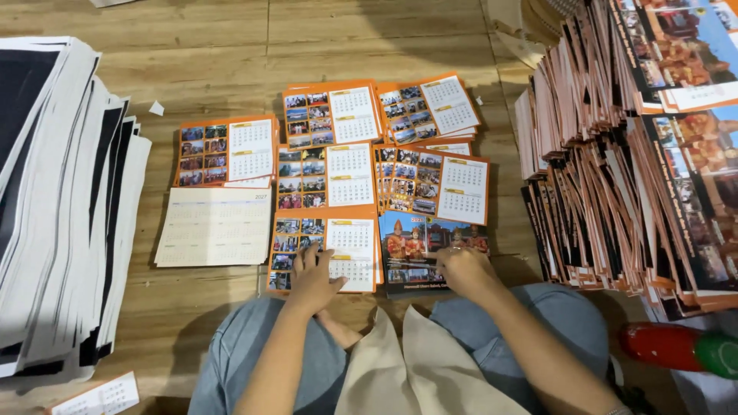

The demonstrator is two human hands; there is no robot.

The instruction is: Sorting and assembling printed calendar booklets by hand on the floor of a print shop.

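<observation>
Several small piles of orange-bordered calendar sheets lie in rows on the wooden floor in front of my knees. My left hand (311, 278) rests flat on the near middle pile (338, 234), fingers spread over its photo grid and date table. My right hand (463, 269) presses on the near right pile, a cover sheet (411, 242) with pictures of people in costume. Neither hand lifts a sheet. Behind these lie more orange sheet piles (330, 115), and a pale sheet pile (214, 227) lies to the left.
A tall stack of white and black sheets (58, 200) fills the left side. Large leaning stacks of printed calendars (615, 169) crowd the right. A red and green object (680, 347) lies by my right knee. Bare wooden floor (200, 46) shows at the back.
</observation>
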